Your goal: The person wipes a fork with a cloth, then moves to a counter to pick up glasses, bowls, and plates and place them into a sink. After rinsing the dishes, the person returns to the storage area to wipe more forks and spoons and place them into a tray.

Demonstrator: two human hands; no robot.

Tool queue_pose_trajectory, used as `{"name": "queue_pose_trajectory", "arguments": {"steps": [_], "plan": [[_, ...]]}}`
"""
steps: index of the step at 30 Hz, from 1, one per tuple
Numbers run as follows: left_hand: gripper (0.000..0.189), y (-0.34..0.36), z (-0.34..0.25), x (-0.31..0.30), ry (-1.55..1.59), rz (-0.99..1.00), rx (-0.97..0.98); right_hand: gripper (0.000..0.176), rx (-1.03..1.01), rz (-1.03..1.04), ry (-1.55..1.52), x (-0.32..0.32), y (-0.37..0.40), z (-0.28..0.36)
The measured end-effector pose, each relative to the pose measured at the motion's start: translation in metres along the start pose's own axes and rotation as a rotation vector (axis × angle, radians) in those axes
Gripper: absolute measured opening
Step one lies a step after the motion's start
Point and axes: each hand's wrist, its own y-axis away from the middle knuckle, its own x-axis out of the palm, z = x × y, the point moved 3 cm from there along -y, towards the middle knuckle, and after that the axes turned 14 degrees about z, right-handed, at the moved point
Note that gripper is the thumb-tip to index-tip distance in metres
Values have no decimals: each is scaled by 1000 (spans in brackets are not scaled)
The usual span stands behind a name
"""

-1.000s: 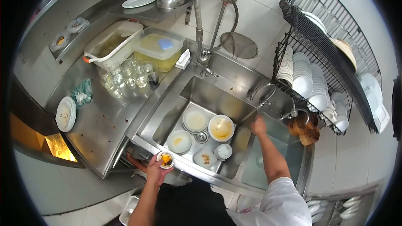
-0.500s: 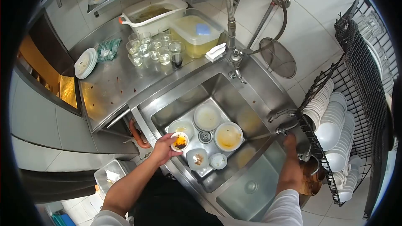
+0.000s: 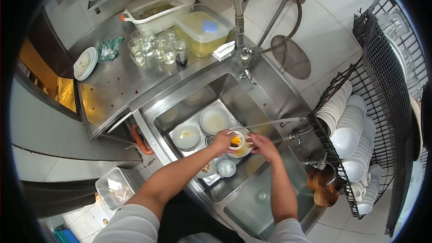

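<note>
Water (image 3: 274,121) arcs over the sink (image 3: 227,91) toward a small bowl (image 3: 236,140) holding yellow and dark residue, which the left hand (image 3: 221,142) grips above a larger dish (image 3: 244,152). The right hand (image 3: 265,147) is just beside it, open with fingers parted.

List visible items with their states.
Small white bowl: soiled, held
Left hand: gripping small white bowl
Right hand: open near it
Water stream: running
Right basin: holding water
Sink dishes: soiled
Counter plates: stacked, top soiled
Drinking glasses: upright
Clear tub: holding liquid
Rack bowls: stacked
Plastic bin: open
</note>
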Motion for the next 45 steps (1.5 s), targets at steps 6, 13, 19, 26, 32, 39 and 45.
{"name": "queue_pose_trajectory", "arguments": {"steps": [6,13,19,26,32,39,45], "plan": [[37,-21,14,13,-6,43,-114,22,-202,-74,46,26,-33,-16],[36,-3,16,4,84,102,-44,18,-372,-330,-292,20,-50,-13],[28,20,15,-23,111,38,-25,19,-222,-515,-575,-62,-90,-37],[27,49,18,-54,77,-91,4,27,-96,-649,-699,-97,-100,-28],[28,63,16,-65,74,-137,15,31,-113,-600,-663,-104,-94,-37],[27,62,20,-64,30,-193,28,26,-458,-802,-402,-118,-98,-32],[30,66,12,-56,7,-171,72,25,-454,-914,670,-133,-80,-9]]}}
